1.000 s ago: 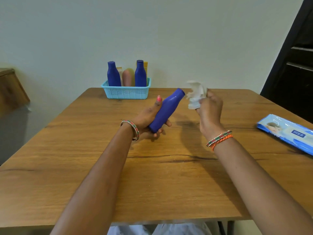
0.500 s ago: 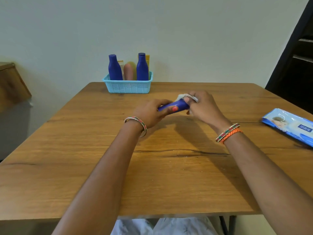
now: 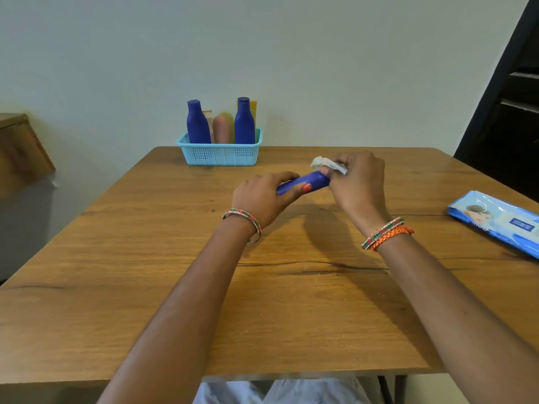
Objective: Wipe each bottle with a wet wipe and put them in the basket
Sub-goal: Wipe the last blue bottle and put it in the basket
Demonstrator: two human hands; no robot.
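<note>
Lowered from chest height, the slim blue plastic bottle (image 3: 303,183) lies level above the wooden bench (image 3: 145,287); left hand (image 3: 262,196) grips its base, steadying it; right hand (image 3: 355,182) pinches a crumpled white wet wipe (image 3: 326,164) at its neck; turquoise plastic basket (image 3: 219,154) waits far.

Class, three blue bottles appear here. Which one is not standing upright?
The blue bottle in the hands, held on its side above the table by the left hand; the other two stand upright in the basket.

You hold a blue bottle (image 3: 303,183) sideways, white wet wipe (image 3: 328,164) bunched at its end; turquoise basket (image 3: 220,154) stands behind.
</note>
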